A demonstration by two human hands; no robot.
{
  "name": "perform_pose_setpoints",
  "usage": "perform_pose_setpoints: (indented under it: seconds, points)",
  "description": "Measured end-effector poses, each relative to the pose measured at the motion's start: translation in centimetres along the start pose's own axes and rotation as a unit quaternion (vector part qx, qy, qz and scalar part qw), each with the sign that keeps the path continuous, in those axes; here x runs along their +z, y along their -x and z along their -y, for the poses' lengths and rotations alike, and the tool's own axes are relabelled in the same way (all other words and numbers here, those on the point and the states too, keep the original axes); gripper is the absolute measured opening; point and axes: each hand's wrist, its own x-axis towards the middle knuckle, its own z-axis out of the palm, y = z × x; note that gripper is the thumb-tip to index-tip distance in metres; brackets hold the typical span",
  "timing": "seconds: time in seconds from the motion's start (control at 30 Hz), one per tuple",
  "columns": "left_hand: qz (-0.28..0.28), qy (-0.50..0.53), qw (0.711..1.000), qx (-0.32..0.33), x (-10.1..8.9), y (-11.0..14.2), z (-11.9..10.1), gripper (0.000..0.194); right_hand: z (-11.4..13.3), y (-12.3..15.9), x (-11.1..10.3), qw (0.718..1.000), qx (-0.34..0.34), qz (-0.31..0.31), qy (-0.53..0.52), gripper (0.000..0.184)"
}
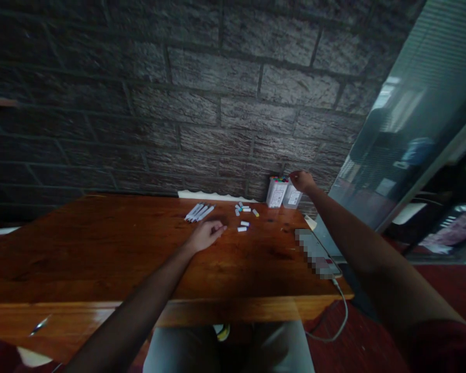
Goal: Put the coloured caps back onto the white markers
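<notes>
My left hand (206,236) rests on the wooden table, its fingers curled together and nothing showing in them. Just beyond it lies a row of several white markers (200,211) with dark tips. Loose marker caps (243,228) are to its right, and more caps (245,209) lie scattered farther back. My right hand (303,180) is raised over a clear plastic box (293,199) at the back right, fingers pinched at its top; what they hold is too small to make out. Touching or close beside that box stands another box (276,196), full of colourful-topped markers.
A phone-like flat device (317,255), partly blurred out, lies at the table's right edge with a white cable (346,311) hanging off. A white wavy-edged strip (217,196) runs along the brick wall (236,124). Glass panels (404,129) stand on the right.
</notes>
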Motion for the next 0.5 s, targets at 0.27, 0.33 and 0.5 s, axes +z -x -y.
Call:
perform_pose_setpoints:
  seconds: [0.27, 0.33, 0.5]
  points:
    - [-0.002, -0.001, 1.0, -0.001, 0.1, 0.0, 0.1, 0.04, -0.5, 3.6, 2.2, 0.998, 0.018, -0.066, -0.017, 0.034]
    - [-0.005, -0.001, 1.0, 0.003, 0.1, 0.0, 0.3, 0.039, -0.5, 4.1, 2.5, 0.996, 0.036, -0.079, -0.019, 0.045]
    - [-0.012, 0.005, 1.0, 0.003, 0.2, 0.0, 0.6, 0.039, -0.9, 4.2, 2.3, 0.999, 0.049, -0.005, 0.013, 0.057]
